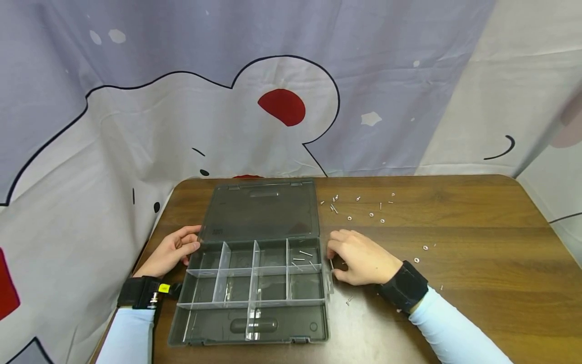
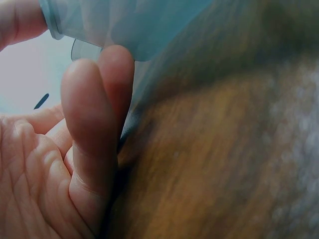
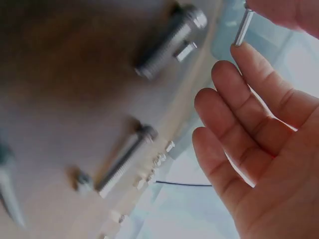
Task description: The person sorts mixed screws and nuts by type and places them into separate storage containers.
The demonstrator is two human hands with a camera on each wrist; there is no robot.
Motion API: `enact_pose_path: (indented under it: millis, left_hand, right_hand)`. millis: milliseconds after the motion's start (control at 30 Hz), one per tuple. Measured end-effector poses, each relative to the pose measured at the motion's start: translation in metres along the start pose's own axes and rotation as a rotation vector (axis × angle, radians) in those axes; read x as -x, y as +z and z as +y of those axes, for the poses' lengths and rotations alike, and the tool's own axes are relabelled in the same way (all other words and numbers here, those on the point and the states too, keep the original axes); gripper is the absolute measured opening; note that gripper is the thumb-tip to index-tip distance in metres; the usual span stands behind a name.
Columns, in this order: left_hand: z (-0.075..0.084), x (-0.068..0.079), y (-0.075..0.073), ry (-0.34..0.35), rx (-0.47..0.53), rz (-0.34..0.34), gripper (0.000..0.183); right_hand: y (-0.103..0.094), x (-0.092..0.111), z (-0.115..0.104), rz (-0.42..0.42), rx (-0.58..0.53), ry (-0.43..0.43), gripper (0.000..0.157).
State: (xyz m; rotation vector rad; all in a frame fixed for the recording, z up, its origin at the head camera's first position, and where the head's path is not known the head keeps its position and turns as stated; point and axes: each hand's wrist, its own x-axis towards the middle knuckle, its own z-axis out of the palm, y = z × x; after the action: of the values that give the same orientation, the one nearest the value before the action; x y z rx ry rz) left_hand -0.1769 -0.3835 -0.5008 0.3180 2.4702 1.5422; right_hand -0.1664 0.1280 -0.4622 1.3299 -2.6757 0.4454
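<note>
My right hand [image 1: 361, 259] is just right of a grey translucent compartment box [image 1: 291, 323]. Its thumb and index finger pinch a small metal screw [image 3: 243, 27], whose ends meet the fingertips in the right wrist view; the other fingers are spread loosely. The box lies with its lid [image 1: 263, 215] folded back. Several screws [image 1: 305, 253] are in its rear right compartment. At the box's left side, by the hinge, my left hand [image 1: 170, 250] rests with relaxed fingers touching the edge. That edge looks pale and translucent in the left wrist view.
Loose screws [image 1: 334, 208] and small white nuts or washers [image 1: 382, 221] lie scattered over the right part of the wooden table [image 1: 491, 242]. Larger-looking screws [image 3: 127, 160] lie close beneath my right hand. A printed curtain [image 1: 182, 126] hangs behind the table.
</note>
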Motion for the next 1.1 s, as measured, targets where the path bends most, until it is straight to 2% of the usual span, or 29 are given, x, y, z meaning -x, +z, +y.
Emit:
enact_pose_path:
  millis: [267, 633, 1100]
  left_hand:
    - [0.000, 0.001, 0.000, 0.001, -0.011, -0.001, 0.056]
    - [0.001, 0.001, 0.000, 0.005, -0.006, 0.002, 0.056]
    - [0.004, 0.002, 0.001, 0.011, 0.000, 0.000, 0.056]
  right_hand:
    - [-0.018, -0.006, 0.002, 0.058, -0.009, -0.010, 0.024]
    - [-0.040, -0.028, -0.011, 0.094, -0.013, -0.061, 0.025]
    - [-0.049, -0.053, -0.027, 0.097, -0.009, -0.120, 0.022]
